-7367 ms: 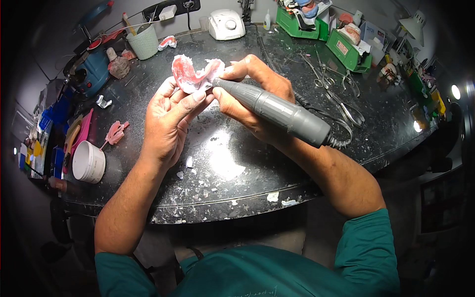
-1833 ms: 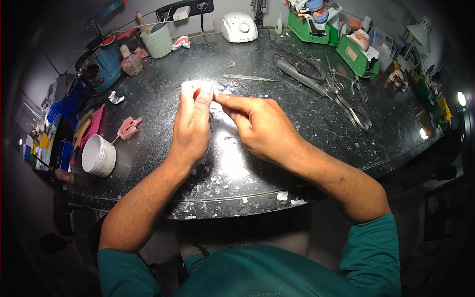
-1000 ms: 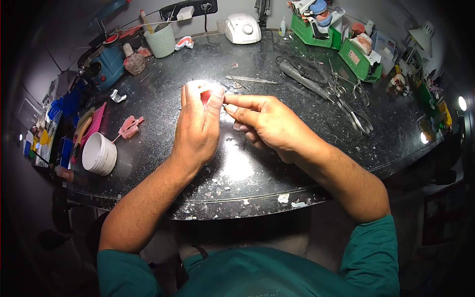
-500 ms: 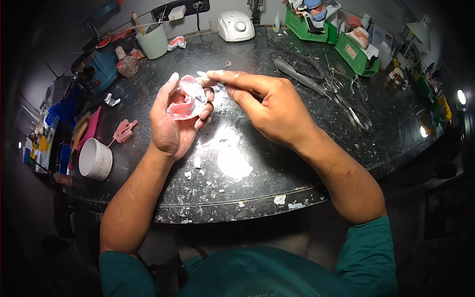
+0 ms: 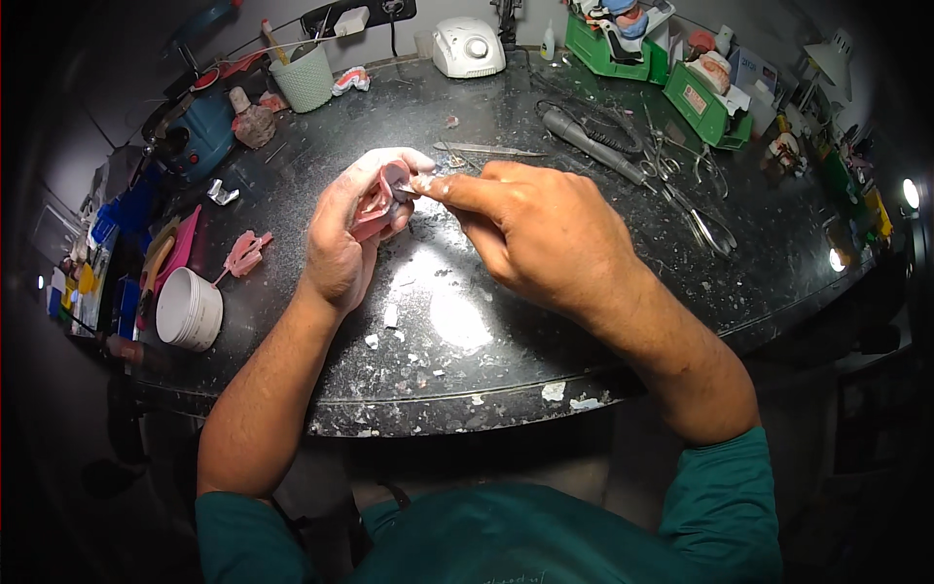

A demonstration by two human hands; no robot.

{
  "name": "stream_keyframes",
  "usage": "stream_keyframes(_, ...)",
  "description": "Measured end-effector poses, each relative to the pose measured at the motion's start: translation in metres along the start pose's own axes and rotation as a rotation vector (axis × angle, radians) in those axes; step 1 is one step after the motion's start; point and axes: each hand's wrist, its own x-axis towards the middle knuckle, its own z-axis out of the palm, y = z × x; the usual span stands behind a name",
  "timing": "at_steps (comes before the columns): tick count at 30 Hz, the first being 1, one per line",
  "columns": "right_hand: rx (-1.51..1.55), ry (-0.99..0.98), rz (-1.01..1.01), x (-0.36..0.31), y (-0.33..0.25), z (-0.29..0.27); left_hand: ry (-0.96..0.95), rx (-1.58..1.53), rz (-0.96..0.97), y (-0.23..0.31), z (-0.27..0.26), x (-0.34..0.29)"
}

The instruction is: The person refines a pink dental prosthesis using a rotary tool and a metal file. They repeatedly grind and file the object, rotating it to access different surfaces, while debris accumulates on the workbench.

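Observation:
A pink denture base (image 5: 370, 216) with white plaster residue sits in my left hand (image 5: 336, 234), its fingers closed around it. It is tilted, with its curved rim toward my right hand. My right hand (image 5: 550, 229) is curled, its index finger stretched to the rim of the denture base. White dust coats that fingertip. Whatever the right fingers may pinch is hidden by the hand. Just beyond my hands, a slim metal instrument (image 5: 491, 150) lies on the dark worktop (image 5: 545, 350).
A white tub (image 5: 190, 310) and a pink scrap piece (image 5: 247, 253) stand left. At the back are a white control box (image 5: 469, 49) and a cup of tools (image 5: 303, 80). A grey handpiece (image 5: 593, 141), pliers (image 5: 702, 219) and green bins (image 5: 705, 105) lie right. Plaster crumbs dot the worktop.
My left hand has turned the denture base, so its plastered inner side shows less. My right hand has moved slightly down, its fingertip now at the rim. The metal instrument has come into view.

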Motion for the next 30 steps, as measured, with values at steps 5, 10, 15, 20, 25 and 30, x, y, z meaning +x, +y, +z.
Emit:
stream_keyframes(5,0.197,0.084,0.045,-0.007,-0.008,0.022,0.042,-0.271,-0.018,-0.004,-0.002,-0.002)
stream_keyframes(10,0.49,0.169,0.064,-0.005,-0.006,0.04,0.114,-0.296,-0.026,-0.003,0.001,-0.006)
stream_keyframes(15,0.761,0.147,0.209,-0.002,-0.014,0.039,0.121,-0.24,-0.015,-0.005,0.0,-0.008)
stream_keyframes(20,0.835,0.208,0.159,-0.001,-0.005,0.051,0.151,-0.201,-0.023,-0.006,0.004,-0.005)
stream_keyframes(25,0.968,0.058,0.324,0.0,-0.005,0.045,0.149,-0.169,-0.022,-0.009,0.003,-0.005)
stream_keyframes(30,1.086,-0.148,0.543,0.001,-0.009,0.025,0.154,-0.111,0.01,-0.009,0.007,-0.004)
